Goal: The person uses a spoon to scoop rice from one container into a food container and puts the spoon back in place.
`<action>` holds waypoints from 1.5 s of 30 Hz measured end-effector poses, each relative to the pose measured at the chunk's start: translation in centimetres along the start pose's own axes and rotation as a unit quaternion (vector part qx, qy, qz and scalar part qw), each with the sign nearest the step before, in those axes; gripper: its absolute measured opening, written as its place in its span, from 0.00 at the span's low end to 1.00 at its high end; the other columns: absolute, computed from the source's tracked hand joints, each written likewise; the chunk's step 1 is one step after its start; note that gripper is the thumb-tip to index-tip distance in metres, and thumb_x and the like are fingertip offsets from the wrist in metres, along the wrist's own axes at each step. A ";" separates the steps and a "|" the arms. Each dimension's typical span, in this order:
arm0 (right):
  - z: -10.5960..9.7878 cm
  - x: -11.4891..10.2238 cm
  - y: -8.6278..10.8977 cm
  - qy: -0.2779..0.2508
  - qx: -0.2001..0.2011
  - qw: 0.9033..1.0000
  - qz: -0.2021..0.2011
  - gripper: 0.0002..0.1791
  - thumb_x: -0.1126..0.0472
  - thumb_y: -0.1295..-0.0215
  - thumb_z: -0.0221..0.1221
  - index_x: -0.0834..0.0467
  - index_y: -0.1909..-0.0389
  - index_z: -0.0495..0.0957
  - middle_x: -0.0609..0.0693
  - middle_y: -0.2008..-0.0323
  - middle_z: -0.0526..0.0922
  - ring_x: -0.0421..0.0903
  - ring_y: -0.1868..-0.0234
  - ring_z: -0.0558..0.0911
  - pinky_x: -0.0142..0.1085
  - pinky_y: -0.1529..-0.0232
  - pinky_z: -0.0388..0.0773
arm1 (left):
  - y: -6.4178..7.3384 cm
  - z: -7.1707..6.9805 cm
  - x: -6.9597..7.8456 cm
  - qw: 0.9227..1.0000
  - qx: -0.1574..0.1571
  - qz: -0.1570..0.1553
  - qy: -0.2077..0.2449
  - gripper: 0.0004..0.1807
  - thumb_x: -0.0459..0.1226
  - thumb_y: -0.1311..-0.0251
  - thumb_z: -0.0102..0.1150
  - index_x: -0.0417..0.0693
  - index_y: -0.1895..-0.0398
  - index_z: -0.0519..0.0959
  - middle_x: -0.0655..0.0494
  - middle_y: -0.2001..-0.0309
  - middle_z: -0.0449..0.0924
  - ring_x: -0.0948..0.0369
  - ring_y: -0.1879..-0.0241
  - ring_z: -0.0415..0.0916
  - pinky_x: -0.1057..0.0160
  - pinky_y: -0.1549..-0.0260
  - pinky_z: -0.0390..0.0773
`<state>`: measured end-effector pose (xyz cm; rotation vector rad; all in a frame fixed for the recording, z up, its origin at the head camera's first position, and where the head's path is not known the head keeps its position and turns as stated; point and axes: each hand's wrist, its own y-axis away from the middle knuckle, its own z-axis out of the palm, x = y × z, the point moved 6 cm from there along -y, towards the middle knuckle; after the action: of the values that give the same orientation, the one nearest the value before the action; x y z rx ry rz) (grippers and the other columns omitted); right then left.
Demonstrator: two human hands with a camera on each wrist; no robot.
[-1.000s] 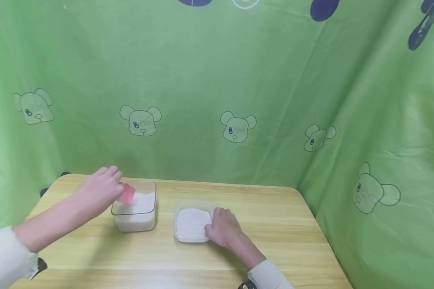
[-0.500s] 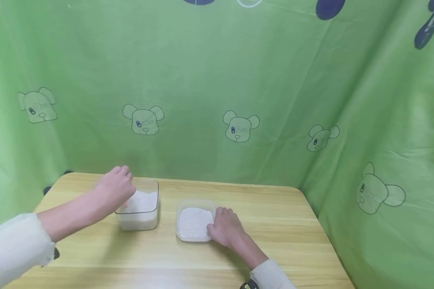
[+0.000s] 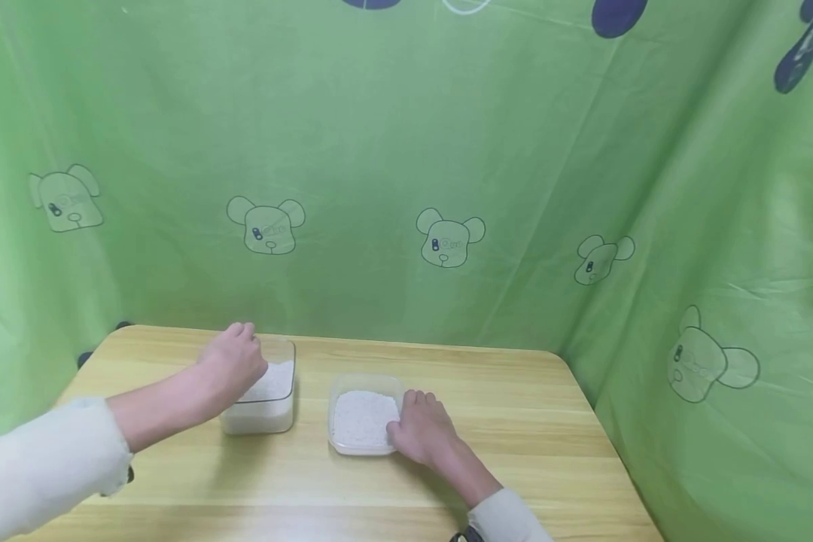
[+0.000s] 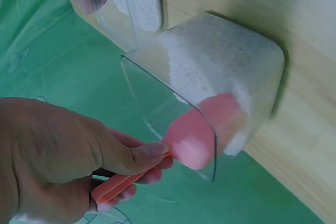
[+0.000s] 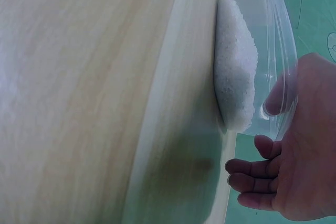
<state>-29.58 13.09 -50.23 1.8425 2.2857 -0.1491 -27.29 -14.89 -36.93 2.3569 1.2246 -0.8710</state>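
Observation:
My left hand (image 3: 233,369) pinches the handle of a pink scoop (image 4: 191,137) between thumb and fingers. The scoop's bowl dips inside a clear, square-sided container (image 3: 260,423) and touches the white grains (image 4: 202,61) there; in the head view the hand hides the scoop. To the right stands a second, shallower clear plastic container (image 3: 366,451), also holding white grains (image 3: 362,418). My right hand (image 3: 424,429) grips its right side, the thumb over the rim and the other fingers outside, loosely curled in the right wrist view.
Both containers stand on a light wooden table (image 3: 515,429), a short gap between them. A green curtain (image 3: 352,150) with bear-head prints hangs behind the table and along its right side.
My left hand has moved right and lower over the left container, and the pink scoop has gone from view behind it. My right hand keeps its grip on the other container.

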 end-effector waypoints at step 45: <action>-0.1 -0.2 0.1 -0.005 0.002 1.000 -0.001 0.23 0.51 0.40 0.52 0.67 0.54 0.72 0.56 0.63 0.72 0.52 0.60 0.70 0.48 0.53 0.72 | -0.7 4.0 0.9 0.999 0.039 0.005 0.026 0.09 0.39 0.57 0.79 0.51 0.78 0.84 0.57 0.74 0.81 0.60 0.70 0.72 0.65 0.66 0.76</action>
<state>-29.45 12.89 -50.12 1.8377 2.2816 -0.1628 -28.91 -16.12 -40.51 2.4599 1.2181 -0.8733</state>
